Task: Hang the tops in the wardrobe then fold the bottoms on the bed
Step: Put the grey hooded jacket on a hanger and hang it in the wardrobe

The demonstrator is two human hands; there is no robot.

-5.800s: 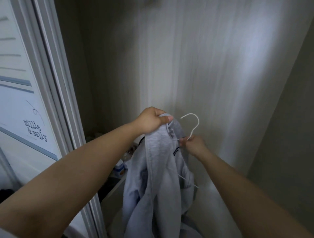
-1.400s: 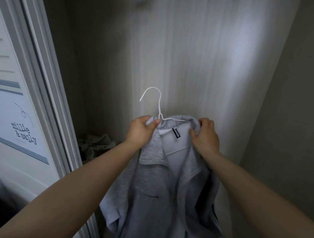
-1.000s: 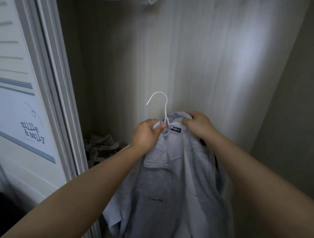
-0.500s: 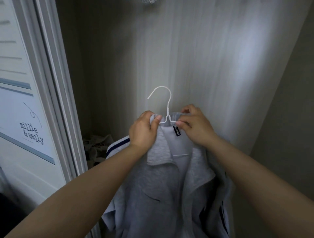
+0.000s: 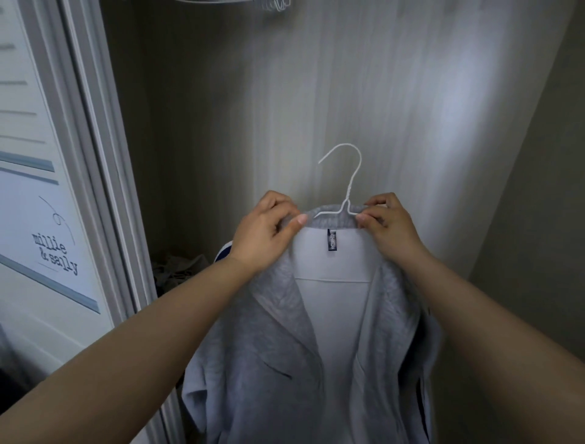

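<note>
I hold a grey jacket point(image 5: 304, 348) in front of me, inside the open wardrobe point(image 5: 380, 95). The jacket sits on a white wire hanger point(image 5: 346, 187), and the hook of the hanger stands up above the collar, with its open end to the left. My left hand point(image 5: 266, 234) pinches the collar on the left side of the hanger neck, thumb in front and the other fingers curled behind the cloth. My right hand point(image 5: 387, 226) pinches the collar on the right side in the same way. The two hands are apart, with the hanger neck between them, and both are closed on the jacket.

The jacket hangs open toward me, so I see its pale lining and a small dark label point(image 5: 331, 240) just under the collar. A dark blue and white edge of the cloth shows behind my left wrist.

At the top, far above the hook, I see part of a white rail with hangers point(image 5: 272, 3). On the left is the wardrobe door point(image 5: 38, 222) with some printed words on it. Low in the left corner of the wardrobe lies a dark heap of clothes point(image 5: 180, 269).
</note>
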